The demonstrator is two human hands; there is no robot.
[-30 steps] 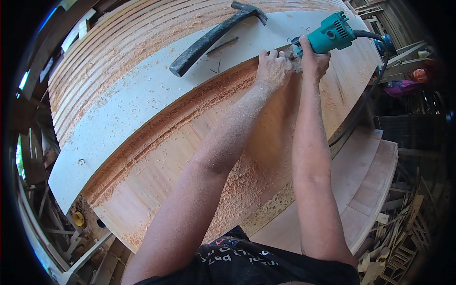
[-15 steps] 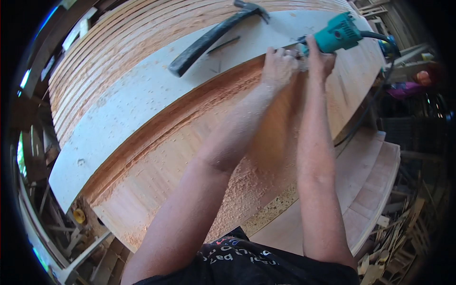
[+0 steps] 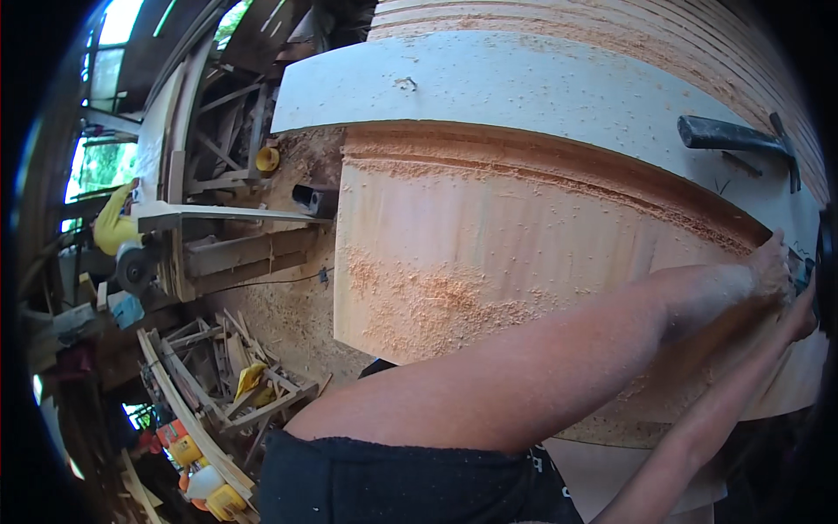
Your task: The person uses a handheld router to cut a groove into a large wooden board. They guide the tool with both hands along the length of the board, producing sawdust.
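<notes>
At the far right rim, my left hand (image 3: 770, 269) and my right hand (image 3: 801, 316) are closed around a teal trim router (image 3: 798, 269). Only a sliver of the tool shows; my hands and the picture's dark edge hide the rest. The router is at the right end of a long curved groove (image 3: 524, 162) lined with shavings. This groove runs along the edge of a wide wooden panel (image 3: 489, 218). Beyond it lies a pale curved template board (image 3: 489, 74). A black-handled hammer (image 3: 729, 134) rests on that board, with a thin dark piece beside it.
Wood shavings (image 3: 445, 297) are heaped on the panel's left part. Ridged wooden slats (image 3: 611, 17) lie behind the template. To the left are a bench with a disc-shaped tool (image 3: 137, 266), a yellow roll (image 3: 267, 158) and a pile of wood offcuts (image 3: 231, 367).
My view has swung left, so the hammer, hands and router now appear at the right rim and the workshop's left side has come into view. Both hands stay on the router.
</notes>
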